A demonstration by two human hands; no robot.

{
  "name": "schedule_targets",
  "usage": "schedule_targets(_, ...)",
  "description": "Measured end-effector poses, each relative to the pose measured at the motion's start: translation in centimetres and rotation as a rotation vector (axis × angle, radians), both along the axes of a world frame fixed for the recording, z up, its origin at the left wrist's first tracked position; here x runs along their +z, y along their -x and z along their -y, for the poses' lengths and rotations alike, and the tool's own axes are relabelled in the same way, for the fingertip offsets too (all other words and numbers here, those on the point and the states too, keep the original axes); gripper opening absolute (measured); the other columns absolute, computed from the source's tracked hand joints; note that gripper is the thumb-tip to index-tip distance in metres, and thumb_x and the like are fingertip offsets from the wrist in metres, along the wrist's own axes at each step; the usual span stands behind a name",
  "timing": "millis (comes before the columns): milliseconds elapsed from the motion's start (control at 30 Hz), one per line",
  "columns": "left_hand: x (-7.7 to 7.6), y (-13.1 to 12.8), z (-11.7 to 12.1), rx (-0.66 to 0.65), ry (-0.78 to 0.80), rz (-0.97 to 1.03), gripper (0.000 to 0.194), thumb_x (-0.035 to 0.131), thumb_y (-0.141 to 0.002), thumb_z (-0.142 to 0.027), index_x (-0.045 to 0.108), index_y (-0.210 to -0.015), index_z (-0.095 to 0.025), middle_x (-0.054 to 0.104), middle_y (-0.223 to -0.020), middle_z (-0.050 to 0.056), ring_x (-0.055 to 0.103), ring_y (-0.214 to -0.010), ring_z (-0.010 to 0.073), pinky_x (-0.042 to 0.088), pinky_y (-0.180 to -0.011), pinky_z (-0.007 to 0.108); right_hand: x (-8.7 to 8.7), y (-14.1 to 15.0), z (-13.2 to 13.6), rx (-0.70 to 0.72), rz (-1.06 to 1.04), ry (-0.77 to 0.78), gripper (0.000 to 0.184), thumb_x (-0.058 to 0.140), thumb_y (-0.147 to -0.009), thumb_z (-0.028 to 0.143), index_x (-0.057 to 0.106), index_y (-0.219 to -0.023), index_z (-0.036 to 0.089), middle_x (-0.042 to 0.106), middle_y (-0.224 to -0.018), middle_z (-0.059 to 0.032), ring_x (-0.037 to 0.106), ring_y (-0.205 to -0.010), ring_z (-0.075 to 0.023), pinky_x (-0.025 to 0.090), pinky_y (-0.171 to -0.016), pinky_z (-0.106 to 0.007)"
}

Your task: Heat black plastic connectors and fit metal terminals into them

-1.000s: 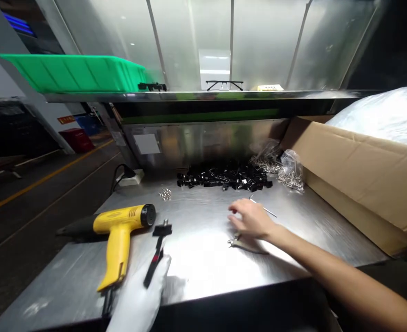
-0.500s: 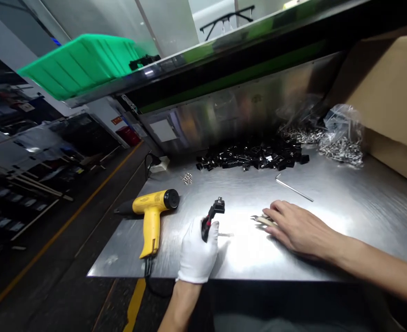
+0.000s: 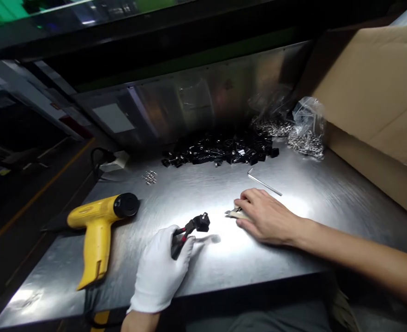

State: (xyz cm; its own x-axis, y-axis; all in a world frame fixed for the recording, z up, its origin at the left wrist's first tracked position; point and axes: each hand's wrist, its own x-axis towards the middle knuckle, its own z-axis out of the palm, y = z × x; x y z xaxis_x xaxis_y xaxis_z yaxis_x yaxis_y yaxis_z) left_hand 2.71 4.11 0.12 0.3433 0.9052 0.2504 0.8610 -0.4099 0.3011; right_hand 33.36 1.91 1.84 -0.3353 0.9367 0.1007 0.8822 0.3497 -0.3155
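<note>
The white-gloved left hand (image 3: 159, 269) grips a small black-and-red tool (image 3: 189, 230), the bare right hand (image 3: 266, 216) lies over slim steel pliers (image 3: 234, 213), grip unclear, and glossy black plastic parts (image 3: 220, 152) sit heaped on the brushed-steel tabletop (image 3: 196, 258).

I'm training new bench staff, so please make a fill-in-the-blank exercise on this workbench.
The left hand, gripping a black part, wears a white ____.
The yellow tool on the steel table is a ____.
An L-shaped metal tool beside the bare right hand is a ____.
The pile of small parts is ____.

Missing words: glove; heat gun; hex key; black.
</note>
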Motion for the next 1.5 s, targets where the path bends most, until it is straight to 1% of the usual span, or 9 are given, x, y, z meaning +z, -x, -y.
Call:
schedule_targets(133, 0.3, -0.5, 0.0, -0.026, 0.015, -0.006, 0.032, 0.055, -0.094, -0.053, 0.058, -0.1, -0.022, 0.066, -0.086, 0.005, 0.063, -0.08, 0.0238, 0.048, -0.07, 0.036, -1.0, -2.3, -1.6, -0.247, 0.018, -0.027, 0.054, 0.048, -0.099, 0.055, 0.053, -0.138, 0.018, 0.055, -0.134, -0.016, 0.053, -0.118, -0.0309, 0.048, -0.097, -0.05)
schedule_targets(200, 0.4, -0.7, 0.1, -0.025, 0.014, -0.015, 0.032, 0.055, -0.095, -0.052, 0.058, -0.102, -0.021, 0.067, -0.088, 0.005, 0.064, -0.081, 0.0237, 0.048, -0.071, 0.036, -1.5, -4.0, -3.0, -0.427, 0.036, -0.031, 0.045, 0.048, -0.101, 0.045, 0.057, -0.129, 0.011, 0.059, -0.124, -0.0199, 0.056, -0.113, -0.0332, 0.049, -0.091, -0.054)
schedule_targets(333, 0.3, -0.8, 0.3, -0.017, 0.007, -0.037, 0.032, 0.056, -0.095, -0.051, 0.06, -0.103, -0.02, 0.068, -0.089, 0.006, 0.065, -0.082, 0.0233, 0.05, -0.071, 0.036, -2.4, -6.0, -5.1, -0.534, 0.027, 0.025, 0.024, 0.06, -0.098, 0.039, 0.065, -0.101, 0.016, 0.065, -0.098, -0.0051, 0.063, -0.091, -0.0216, 0.054, -0.082, -0.042)
schedule_targets(567, 0.5, -0.8, 0.4, -0.024, 0.031, -0.015, 0.034, 0.056, -0.093, -0.055, 0.059, -0.095, -0.022, 0.065, -0.085, 0.005, 0.062, -0.078, 0.022, 0.046, -0.07, 0.036, 0.2, -3.9, -3.1, -0.39, -0.267, 0.053, 0.033, 0.039, -0.105, 0.034, 0.058, -0.125, 0.016, 0.063, -0.069, 0.0002, 0.06, -0.061, -0.0197, 0.048, -0.059, -0.035)
schedule_targets(700, 0.5, -1.0, 0.5, -0.019, 0.05, -0.013, 0.036, 0.056, -0.093, -0.057, 0.057, -0.094, -0.021, 0.063, -0.086, 0.004, 0.06, -0.078, 0.0215, 0.045, -0.071, 0.035, 1.6, -1.2, -1.0, -0.195, -0.505, 0.109, 0.042, 0.041, -0.105, 0.044, 0.058, -0.139, 0.026, 0.075, -0.097, -0.0035, 0.07, -0.091, -0.0224, 0.057, -0.081, -0.038)
schedule_targets(900, 0.7, -1.4, 0.4, -0.006, 0.071, -0.045, 0.038, 0.058, -0.091, -0.059, 0.058, -0.092, -0.022, 0.062, -0.084, 0.002, 0.059, -0.077, 0.0206, 0.044, -0.07, 0.034, 1.4, 1.1, 0.4, -0.048, -0.801, 0.242, 0.035, 0.05, -0.104, 0.041, 0.064, -0.134, 0.03, 0.07, -0.129, -0.0012, 0.063, -0.121, -0.0216, 0.053, -0.102, -0.035)
schedule_targets(1300, 0.4, -1.3, 0.3, -0.01, 0.045, -0.059, 0.037, 0.061, -0.09, -0.058, 0.06, -0.093, -0.021, 0.062, -0.083, 0.003, 0.059, -0.076, 0.0205, 0.046, -0.071, 0.035, 1.0, 1.8, 0.5, -0.071, -0.859, 0.299, 0.034, 0.054, -0.103, 0.037, 0.066, -0.133, 0.028, 0.074, -0.114, -0.0032, 0.063, -0.118, -0.0252, 0.05, -0.104, -0.044)
schedule_targets(1400, 0.5, -1.3, 0.2, -0.007, 0.055, -0.06, 0.038, 0.061, -0.089, -0.059, 0.06, -0.091, -0.021, 0.062, -0.082, 0.002, 0.059, -0.074, 0.0202, 0.046, -0.069, 0.034, 0.8, 1.9, 0.7, -0.074, -0.887, 0.322, 0.033, 0.053, -0.103, 0.038, 0.066, -0.132, 0.028, 0.072, -0.107, -0.0028, 0.065, -0.106, -0.0217, 0.053, -0.093, -0.037)
schedule_targets(1500, 0.4, -1.3, 0.2, -0.013, 0.039, -0.047, 0.039, 0.062, -0.088, -0.06, 0.059, -0.092, -0.022, 0.063, -0.083, 0.003, 0.06, -0.076, 0.0209, 0.046, -0.071, 0.034, 0.6, 2.0, 0.9, -0.081, -0.921, 0.405, 0.034, 0.05, -0.104, 0.041, 0.062, -0.134, 0.029, 0.062, -0.077, 0.0022, 0.057, -0.07, -0.0152, 0.049, -0.063, -0.03)
